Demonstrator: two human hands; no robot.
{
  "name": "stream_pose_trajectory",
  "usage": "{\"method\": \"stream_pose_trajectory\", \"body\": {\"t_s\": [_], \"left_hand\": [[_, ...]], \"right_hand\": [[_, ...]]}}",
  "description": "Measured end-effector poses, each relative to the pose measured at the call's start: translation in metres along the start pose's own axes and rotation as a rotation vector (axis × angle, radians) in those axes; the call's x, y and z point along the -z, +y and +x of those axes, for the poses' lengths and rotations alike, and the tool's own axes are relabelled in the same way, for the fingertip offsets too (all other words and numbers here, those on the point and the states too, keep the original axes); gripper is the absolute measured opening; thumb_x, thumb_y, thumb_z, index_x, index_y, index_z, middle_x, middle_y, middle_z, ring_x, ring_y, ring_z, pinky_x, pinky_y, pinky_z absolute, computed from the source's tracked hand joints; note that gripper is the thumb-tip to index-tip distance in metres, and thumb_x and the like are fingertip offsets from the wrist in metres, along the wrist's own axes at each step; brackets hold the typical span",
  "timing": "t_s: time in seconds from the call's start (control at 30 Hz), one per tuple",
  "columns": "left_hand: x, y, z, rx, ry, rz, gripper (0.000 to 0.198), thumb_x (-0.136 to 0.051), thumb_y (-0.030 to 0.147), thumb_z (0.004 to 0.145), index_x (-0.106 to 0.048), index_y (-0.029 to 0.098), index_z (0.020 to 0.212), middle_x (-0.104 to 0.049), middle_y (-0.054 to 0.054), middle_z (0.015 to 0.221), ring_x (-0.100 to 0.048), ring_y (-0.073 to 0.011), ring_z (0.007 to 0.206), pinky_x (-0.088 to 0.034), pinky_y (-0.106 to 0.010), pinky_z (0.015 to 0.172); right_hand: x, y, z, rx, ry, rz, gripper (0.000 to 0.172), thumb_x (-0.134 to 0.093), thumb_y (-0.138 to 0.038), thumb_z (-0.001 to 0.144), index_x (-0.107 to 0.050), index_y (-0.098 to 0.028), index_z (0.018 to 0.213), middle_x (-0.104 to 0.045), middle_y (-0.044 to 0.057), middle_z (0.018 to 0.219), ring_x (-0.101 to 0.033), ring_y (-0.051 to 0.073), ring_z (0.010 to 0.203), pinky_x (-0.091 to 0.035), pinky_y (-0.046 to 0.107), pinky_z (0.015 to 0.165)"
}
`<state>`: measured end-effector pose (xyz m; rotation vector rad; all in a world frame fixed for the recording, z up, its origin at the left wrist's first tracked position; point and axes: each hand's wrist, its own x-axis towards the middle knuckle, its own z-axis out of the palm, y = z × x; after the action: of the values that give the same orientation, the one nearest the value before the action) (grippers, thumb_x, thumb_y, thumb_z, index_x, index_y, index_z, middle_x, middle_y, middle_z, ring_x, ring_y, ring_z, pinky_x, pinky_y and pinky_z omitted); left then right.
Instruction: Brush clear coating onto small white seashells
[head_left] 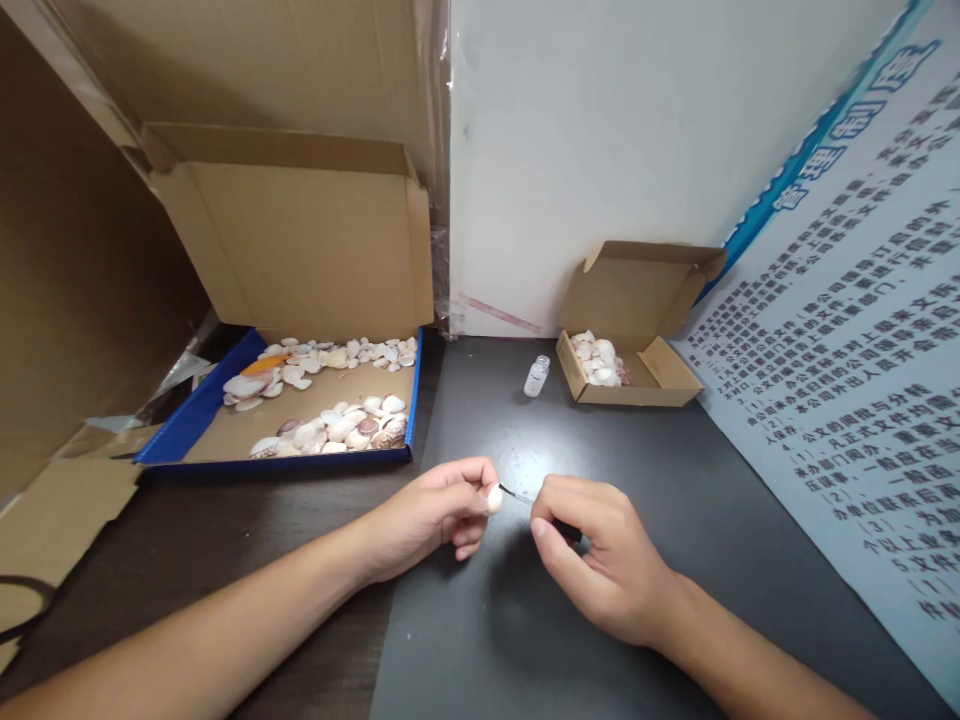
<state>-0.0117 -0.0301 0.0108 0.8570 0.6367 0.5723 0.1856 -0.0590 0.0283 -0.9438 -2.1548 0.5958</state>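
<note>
The table [225,520] is dark, with brown wood grain to the left of the small bottle [535,378] and a smooth grey-black surface [712,500] beneath and around it. A patch of light shines there in front of the bottle, which stands upright. Left of the bottle sits a blue-sided cardboard box [187,422], lid raised; just right, a smaller brown box [637,395], lid also up.

Small white shell [494,499]: pinched in the left hand [450,507]. Thin brush [517,495]: black handle [568,531] within the right hand [604,555], dark tip [505,488] angled toward the shell, possibly touching it.
</note>
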Motion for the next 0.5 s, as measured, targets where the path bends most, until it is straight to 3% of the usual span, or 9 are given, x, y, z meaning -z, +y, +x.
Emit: {"method": "stream_pose_trajectory", "body": {"t_s": [0.2,0.5], "left_hand": [[-0.0005,-0.0001,0.0003,0.001,0.010,-0.004,0.013,-0.060,0.019,0.076,-0.047,0.019,0.076,-0.036,0.007,0.058,-0.033,-0.0071,0.049,-0.032,-0.020,0.049],[0.0004,-0.0013,0.0003,-0.008,0.001,0.007,0.015,-0.062,0.022,0.076,-0.047,0.018,0.076,-0.038,0.006,0.062,-0.035,-0.0064,0.049,-0.032,-0.020,0.049]], "right_hand": [[-0.0009,-0.0005,-0.0011,0.068,-0.036,0.024,0.021,-0.045,-0.011,0.081,-0.041,-0.021,0.063,-0.042,-0.004,0.055,-0.037,0.011,0.050,-0.029,0.026,0.051],[-0.0003,0.0002,0.0004,-0.044,0.039,-0.050,0.024,-0.044,-0.014,0.085,-0.040,-0.020,0.062,-0.041,-0.004,0.056,-0.037,0.011,0.049,-0.029,0.025,0.049]]}}
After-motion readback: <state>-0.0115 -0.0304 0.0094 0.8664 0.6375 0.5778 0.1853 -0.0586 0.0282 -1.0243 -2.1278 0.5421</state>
